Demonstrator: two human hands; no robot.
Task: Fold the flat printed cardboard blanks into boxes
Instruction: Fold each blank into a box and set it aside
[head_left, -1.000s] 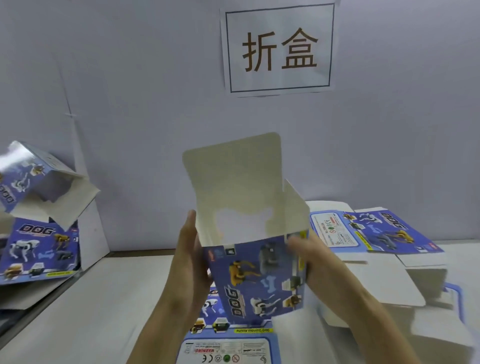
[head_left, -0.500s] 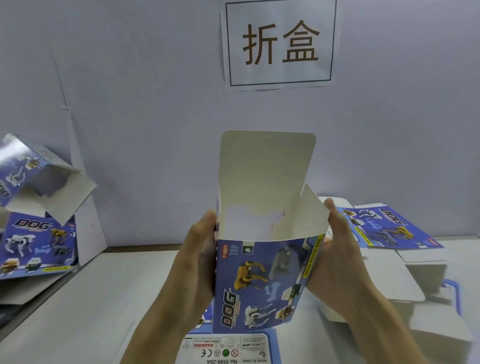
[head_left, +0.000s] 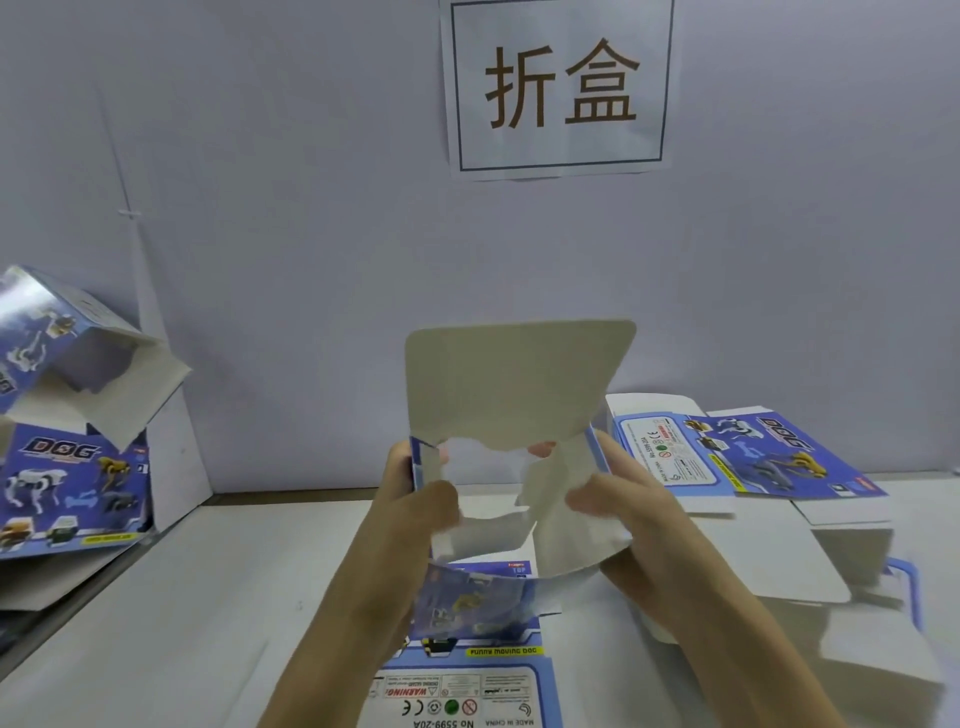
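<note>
I hold a partly folded blue printed box (head_left: 514, 395) in the air over the table, its open end tilted toward me and its big white lid flap standing up. My left hand (head_left: 415, 509) grips the left wall, thumb pressing a small side flap inward. My right hand (head_left: 618, 499) grips the right wall and pushes the right side flap into the opening. A flat printed blank (head_left: 467, 691) lies on the table just below the box.
A stack of flat blanks (head_left: 753, 457) lies at the right, with white undersides spread toward the near right. Folded boxes (head_left: 72, 467) are piled at the left against the wall. A paper sign (head_left: 558, 88) hangs on the wall behind.
The box has tipped so its open end faces me. Both hands have shifted from the outer walls to the side flaps and are bending them inward.
</note>
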